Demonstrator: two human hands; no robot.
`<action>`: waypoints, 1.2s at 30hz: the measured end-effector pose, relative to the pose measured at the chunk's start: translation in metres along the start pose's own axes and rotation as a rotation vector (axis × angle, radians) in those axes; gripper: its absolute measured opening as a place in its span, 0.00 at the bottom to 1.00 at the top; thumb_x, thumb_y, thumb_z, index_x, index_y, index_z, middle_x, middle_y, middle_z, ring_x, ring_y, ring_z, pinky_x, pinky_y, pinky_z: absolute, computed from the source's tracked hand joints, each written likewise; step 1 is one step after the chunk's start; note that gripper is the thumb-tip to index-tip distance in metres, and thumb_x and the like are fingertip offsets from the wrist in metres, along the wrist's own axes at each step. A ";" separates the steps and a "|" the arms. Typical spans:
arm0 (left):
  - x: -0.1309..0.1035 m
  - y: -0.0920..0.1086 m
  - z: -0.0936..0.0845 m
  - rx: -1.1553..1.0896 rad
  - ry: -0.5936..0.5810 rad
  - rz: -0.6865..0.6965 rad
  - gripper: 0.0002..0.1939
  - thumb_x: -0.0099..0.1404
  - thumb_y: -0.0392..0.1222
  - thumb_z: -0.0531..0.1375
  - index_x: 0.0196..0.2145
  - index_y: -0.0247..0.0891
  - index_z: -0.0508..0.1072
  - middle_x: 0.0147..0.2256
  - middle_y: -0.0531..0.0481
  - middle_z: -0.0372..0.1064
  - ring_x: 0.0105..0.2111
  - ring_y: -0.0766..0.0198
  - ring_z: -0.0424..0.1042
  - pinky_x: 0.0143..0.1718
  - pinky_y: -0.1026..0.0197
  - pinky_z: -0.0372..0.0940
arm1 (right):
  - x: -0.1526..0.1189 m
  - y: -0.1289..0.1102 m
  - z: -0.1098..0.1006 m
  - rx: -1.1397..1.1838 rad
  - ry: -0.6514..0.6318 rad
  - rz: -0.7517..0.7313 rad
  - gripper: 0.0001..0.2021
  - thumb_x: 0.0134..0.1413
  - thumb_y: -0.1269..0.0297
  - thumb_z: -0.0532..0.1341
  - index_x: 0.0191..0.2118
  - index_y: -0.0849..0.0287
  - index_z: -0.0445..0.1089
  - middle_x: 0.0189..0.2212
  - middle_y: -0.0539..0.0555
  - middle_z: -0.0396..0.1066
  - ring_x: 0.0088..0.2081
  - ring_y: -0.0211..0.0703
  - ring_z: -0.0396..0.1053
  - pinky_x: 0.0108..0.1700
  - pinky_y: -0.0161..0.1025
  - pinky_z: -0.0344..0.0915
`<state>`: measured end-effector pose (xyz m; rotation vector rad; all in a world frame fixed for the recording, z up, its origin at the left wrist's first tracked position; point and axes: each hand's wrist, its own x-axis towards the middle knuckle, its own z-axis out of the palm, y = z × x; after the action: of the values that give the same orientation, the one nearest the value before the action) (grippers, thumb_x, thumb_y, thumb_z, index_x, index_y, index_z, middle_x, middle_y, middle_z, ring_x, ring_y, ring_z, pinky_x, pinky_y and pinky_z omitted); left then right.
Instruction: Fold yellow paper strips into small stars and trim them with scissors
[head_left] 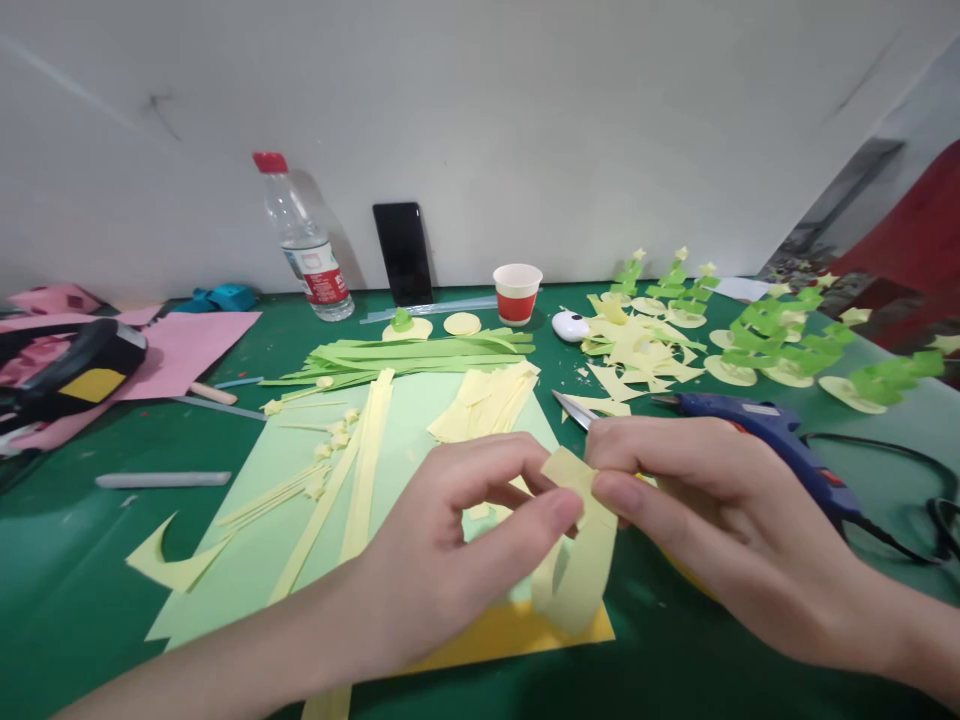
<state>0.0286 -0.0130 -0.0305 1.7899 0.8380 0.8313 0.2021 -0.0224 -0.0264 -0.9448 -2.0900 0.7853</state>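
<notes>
Between my two hands a pale yellow paper strip (581, 560) is bent into a curl that hangs below the fingers. My left hand (480, 540) pinches its upper left part between thumb and fingers. On the other side, my right hand (697, 520) holds the strip's edge with thumb and curled forefinger. Under the hands lie light green sheets (247, 560) and an orange-yellow sheet (510, 640). Long yellow strips (366, 470) and small folded yellow stars (341, 435) rest on the green sheets. Behind my hands is a stack of yellow paper pieces (484, 400).
Scissors (574, 410) and a blue glue gun (780, 440) lie near my right hand. Farther back stand a bottle (307, 250), a phone (403, 253) and a paper cup (517, 295). Yellow scraps (637, 350) and green paper plants (787, 335) are at right, pink paper (195, 350) at left.
</notes>
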 end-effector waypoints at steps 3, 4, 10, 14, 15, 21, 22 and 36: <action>0.000 -0.001 0.000 0.025 -0.007 0.000 0.12 0.63 0.35 0.54 0.21 0.38 0.63 0.20 0.57 0.57 0.22 0.69 0.59 0.22 0.68 0.55 | 0.000 0.001 -0.001 0.016 0.012 -0.009 0.17 0.61 0.72 0.50 0.21 0.57 0.48 0.18 0.44 0.50 0.20 0.31 0.49 0.20 0.30 0.47; -0.001 -0.002 0.000 0.033 -0.012 0.009 0.12 0.64 0.35 0.54 0.22 0.38 0.63 0.21 0.57 0.58 0.22 0.70 0.59 0.22 0.68 0.55 | 0.000 0.002 -0.001 0.030 0.007 -0.004 0.17 0.61 0.71 0.50 0.21 0.57 0.48 0.18 0.44 0.50 0.20 0.31 0.49 0.20 0.30 0.48; -0.003 -0.003 0.001 0.101 -0.016 0.065 0.12 0.66 0.36 0.53 0.24 0.38 0.60 0.21 0.58 0.56 0.22 0.71 0.57 0.24 0.68 0.55 | -0.002 0.003 0.001 0.086 0.008 0.019 0.17 0.62 0.69 0.51 0.21 0.57 0.49 0.18 0.44 0.51 0.21 0.32 0.51 0.21 0.30 0.51; -0.005 -0.003 -0.001 0.138 -0.032 0.081 0.11 0.67 0.37 0.53 0.25 0.39 0.61 0.23 0.58 0.56 0.24 0.70 0.58 0.26 0.68 0.57 | -0.002 0.002 0.002 0.039 0.039 -0.021 0.16 0.61 0.71 0.51 0.22 0.57 0.50 0.18 0.44 0.51 0.21 0.31 0.50 0.21 0.30 0.50; -0.005 -0.003 -0.002 0.149 -0.045 0.083 0.11 0.66 0.37 0.53 0.26 0.39 0.61 0.24 0.57 0.57 0.25 0.69 0.59 0.27 0.67 0.58 | -0.002 0.002 0.001 0.032 0.041 -0.033 0.16 0.62 0.71 0.51 0.22 0.57 0.50 0.18 0.44 0.51 0.21 0.31 0.50 0.21 0.30 0.50; -0.005 -0.004 -0.004 0.199 -0.069 0.104 0.10 0.66 0.37 0.52 0.26 0.39 0.62 0.24 0.56 0.58 0.25 0.67 0.61 0.28 0.65 0.59 | -0.003 0.003 0.001 0.014 0.018 -0.031 0.16 0.62 0.70 0.52 0.22 0.57 0.51 0.19 0.45 0.53 0.21 0.32 0.52 0.21 0.31 0.50; -0.005 -0.004 -0.004 0.193 -0.069 0.112 0.11 0.67 0.37 0.51 0.25 0.39 0.61 0.24 0.56 0.58 0.25 0.67 0.61 0.27 0.65 0.59 | -0.003 0.003 0.002 0.015 0.018 -0.036 0.16 0.62 0.71 0.52 0.22 0.57 0.50 0.19 0.45 0.53 0.21 0.32 0.52 0.21 0.31 0.50; 0.000 -0.006 -0.003 0.180 -0.051 0.133 0.13 0.66 0.37 0.50 0.23 0.39 0.60 0.23 0.53 0.61 0.24 0.67 0.61 0.26 0.64 0.58 | 0.000 0.002 0.002 0.169 -0.077 0.049 0.15 0.59 0.73 0.49 0.21 0.57 0.49 0.19 0.44 0.48 0.21 0.33 0.49 0.21 0.31 0.48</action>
<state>0.0251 -0.0100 -0.0350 2.0353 0.7878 0.8120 0.2013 -0.0217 -0.0286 -0.8888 -2.0349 1.0220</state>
